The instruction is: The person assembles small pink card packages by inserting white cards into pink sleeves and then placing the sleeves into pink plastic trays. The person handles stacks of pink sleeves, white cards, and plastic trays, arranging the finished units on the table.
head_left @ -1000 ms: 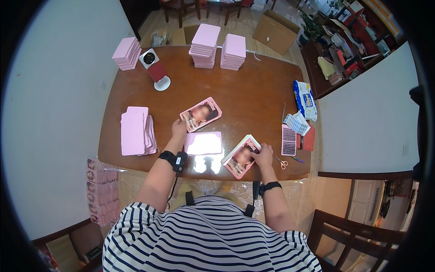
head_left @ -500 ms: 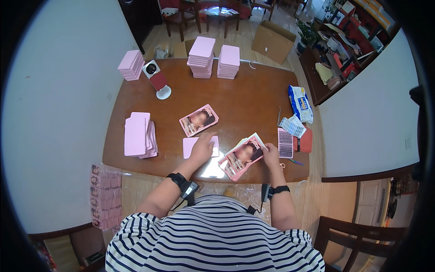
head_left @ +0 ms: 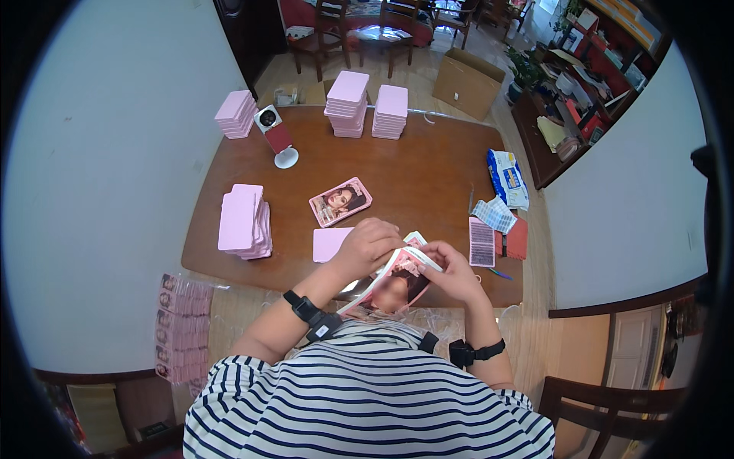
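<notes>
Low in front of my chest I hold a small stack of printed cards point(head_left: 391, 294), pink and white with a portrait picture, tilted and bent. My right hand point(head_left: 453, 271) is closed around the stack's right edge. My left hand point(head_left: 372, 245) has its fingers curled and pressed at the upper edge of the cards; its fingertips are partly hidden. Beside my left wrist lies a flat pink case point(head_left: 330, 245), partly covered by that hand. Farther off, another pink case with a portrait card on it point(head_left: 341, 202) rests at an angle on the brown table point(head_left: 428, 176).
Stacks of pink cases stand at left point(head_left: 243, 218) and along the far edge point(head_left: 348, 103). A phone-like device on a white stand point(head_left: 277, 138) is at far left. At right lie a wipes pack point(head_left: 507, 180), a label sheet point(head_left: 495, 214) and a red pouch point(head_left: 514, 239).
My left hand has left the pink case and moved right to the cards' upper edge. The cards have come closer to my body and now bend. My right hand has shifted lower.
</notes>
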A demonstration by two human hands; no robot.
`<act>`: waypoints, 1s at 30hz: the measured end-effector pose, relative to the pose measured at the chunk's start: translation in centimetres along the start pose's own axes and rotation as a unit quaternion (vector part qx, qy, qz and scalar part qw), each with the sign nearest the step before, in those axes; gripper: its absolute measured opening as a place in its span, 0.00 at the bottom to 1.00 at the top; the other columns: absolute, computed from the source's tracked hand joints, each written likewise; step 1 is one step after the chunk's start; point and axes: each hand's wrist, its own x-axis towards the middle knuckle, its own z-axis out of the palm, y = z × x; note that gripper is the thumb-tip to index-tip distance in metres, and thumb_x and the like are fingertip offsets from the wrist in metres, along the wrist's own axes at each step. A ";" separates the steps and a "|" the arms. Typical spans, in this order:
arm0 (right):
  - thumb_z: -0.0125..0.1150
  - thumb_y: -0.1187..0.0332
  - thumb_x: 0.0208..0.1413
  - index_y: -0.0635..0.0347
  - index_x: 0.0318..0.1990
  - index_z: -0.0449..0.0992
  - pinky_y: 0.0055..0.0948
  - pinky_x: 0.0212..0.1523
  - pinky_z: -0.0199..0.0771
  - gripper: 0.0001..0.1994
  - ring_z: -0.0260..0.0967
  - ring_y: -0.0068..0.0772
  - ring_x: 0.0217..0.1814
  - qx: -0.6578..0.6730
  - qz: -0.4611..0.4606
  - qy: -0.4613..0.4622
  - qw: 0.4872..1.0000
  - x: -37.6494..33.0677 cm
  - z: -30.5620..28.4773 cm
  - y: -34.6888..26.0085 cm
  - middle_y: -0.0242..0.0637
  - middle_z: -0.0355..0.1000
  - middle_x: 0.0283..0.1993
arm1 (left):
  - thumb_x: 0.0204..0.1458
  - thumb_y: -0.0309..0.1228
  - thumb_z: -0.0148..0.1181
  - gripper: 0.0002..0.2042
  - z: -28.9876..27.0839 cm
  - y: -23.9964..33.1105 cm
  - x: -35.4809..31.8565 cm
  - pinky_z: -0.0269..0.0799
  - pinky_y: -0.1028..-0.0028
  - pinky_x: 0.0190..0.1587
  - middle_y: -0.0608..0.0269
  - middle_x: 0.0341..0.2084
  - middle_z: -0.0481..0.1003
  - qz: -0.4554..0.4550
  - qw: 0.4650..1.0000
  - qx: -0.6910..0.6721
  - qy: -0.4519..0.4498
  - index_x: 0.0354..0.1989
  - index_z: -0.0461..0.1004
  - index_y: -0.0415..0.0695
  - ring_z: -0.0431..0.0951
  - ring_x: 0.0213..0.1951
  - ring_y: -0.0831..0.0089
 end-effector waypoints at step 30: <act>0.70 0.70 0.50 0.59 0.32 0.78 0.40 0.46 0.74 0.06 0.76 0.46 0.45 -0.319 -0.149 -0.093 0.931 2.3 5.2 0.2 0.38 0.79 0.38 | 0.48 0.33 0.72 0.11 -0.7 1.9 -6.2 0.76 0.71 0.35 0.54 0.28 0.83 -0.426 0.874 -0.216 -0.086 0.36 0.85 0.39 0.81 0.28 0.71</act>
